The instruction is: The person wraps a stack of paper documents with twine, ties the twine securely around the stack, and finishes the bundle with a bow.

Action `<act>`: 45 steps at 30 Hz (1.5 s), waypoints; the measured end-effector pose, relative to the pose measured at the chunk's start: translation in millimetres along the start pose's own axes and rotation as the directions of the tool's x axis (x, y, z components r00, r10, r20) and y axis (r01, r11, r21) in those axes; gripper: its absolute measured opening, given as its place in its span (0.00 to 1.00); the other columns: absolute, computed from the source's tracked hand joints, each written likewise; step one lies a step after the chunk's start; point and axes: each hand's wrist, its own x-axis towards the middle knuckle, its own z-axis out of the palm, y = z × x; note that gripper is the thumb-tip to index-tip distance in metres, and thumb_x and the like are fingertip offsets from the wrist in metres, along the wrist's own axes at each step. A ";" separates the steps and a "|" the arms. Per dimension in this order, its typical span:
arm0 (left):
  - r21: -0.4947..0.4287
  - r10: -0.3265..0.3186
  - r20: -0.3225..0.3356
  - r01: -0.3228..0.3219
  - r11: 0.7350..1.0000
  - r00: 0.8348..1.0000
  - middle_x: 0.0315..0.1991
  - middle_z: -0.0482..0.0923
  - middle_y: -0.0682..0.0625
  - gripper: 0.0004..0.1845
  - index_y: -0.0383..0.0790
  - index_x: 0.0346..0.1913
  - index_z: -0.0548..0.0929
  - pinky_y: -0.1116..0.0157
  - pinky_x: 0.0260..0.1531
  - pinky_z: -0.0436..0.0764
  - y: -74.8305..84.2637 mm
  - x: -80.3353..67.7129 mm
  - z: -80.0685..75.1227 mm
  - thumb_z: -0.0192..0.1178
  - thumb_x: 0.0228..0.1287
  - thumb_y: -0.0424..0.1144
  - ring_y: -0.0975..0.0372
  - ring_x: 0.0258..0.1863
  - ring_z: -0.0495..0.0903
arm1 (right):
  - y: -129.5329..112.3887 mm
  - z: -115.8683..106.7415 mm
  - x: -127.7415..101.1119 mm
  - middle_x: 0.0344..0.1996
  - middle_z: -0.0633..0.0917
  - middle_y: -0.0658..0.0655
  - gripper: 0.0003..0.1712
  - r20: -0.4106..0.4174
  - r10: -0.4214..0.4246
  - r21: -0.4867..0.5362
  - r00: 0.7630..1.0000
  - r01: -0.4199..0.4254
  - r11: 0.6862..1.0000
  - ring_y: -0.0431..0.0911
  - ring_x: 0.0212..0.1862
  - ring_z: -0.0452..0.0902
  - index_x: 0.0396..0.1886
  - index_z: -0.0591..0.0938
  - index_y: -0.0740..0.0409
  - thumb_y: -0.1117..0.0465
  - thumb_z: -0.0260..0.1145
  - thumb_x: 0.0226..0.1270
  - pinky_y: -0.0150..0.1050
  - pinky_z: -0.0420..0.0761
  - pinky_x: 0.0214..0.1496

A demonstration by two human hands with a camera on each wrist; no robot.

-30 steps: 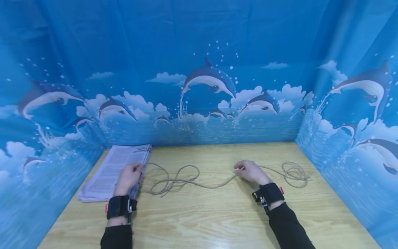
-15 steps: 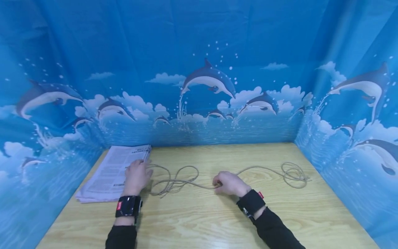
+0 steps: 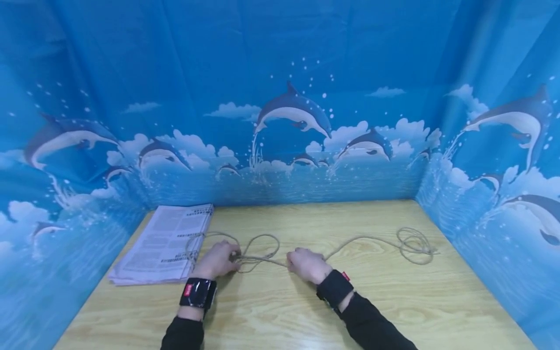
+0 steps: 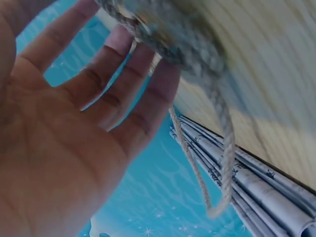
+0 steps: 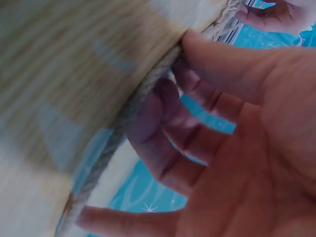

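Tan rope [image 3: 350, 241] trails across the wooden table [image 3: 284, 311], loops tangled at centre. Left hand [image 3: 216, 261], fingers straight and spread, presses the tangle; right hand [image 3: 306, 264] pinches the strand. Newspaper [image 3: 164, 243] lies far left.

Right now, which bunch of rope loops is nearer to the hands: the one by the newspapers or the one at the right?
The loops by the newspapers: the rope tangle lies between both hands, the left hand touching it. The right-side coil lies alone.
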 end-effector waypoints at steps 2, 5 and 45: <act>-0.012 -0.009 -0.012 0.009 1.000 1.000 0.32 0.82 0.51 0.07 0.47 0.32 0.84 0.56 0.40 0.79 -1.1 0.7 1.4 0.72 0.52 0.37 0.59 0.33 0.78 | -0.8 0.7 -0.3 0.33 0.82 0.54 0.05 0.022 0.014 -0.008 1.000 -0.013 1.000 0.49 0.38 0.80 0.33 0.79 0.53 0.59 0.62 0.70 0.49 0.81 0.32; -0.020 -0.027 -0.025 0.026 0.999 0.999 0.27 0.78 0.55 0.09 0.48 0.24 0.79 0.61 0.33 0.76 -3.9 0.7 1.4 0.69 0.55 0.36 0.62 0.28 0.74 | 3.7 -2.0 -1.2 0.28 0.81 0.54 0.06 0.026 0.010 0.045 1.000 -0.011 0.999 0.48 0.32 0.78 0.31 0.78 0.55 0.62 0.60 0.70 0.45 0.78 0.29; -0.480 -0.599 -0.660 0.359 0.800 0.453 0.47 0.82 0.33 0.17 0.32 0.54 0.82 0.49 0.39 0.73 -110.5 -83.2 -92.4 0.48 0.72 0.36 0.42 0.44 0.79 | 205.4 -81.8 -62.7 0.48 0.80 0.74 0.22 -0.477 0.690 0.607 0.545 -0.363 0.707 0.68 0.47 0.75 0.54 0.77 0.71 0.64 0.41 0.76 0.58 0.72 0.49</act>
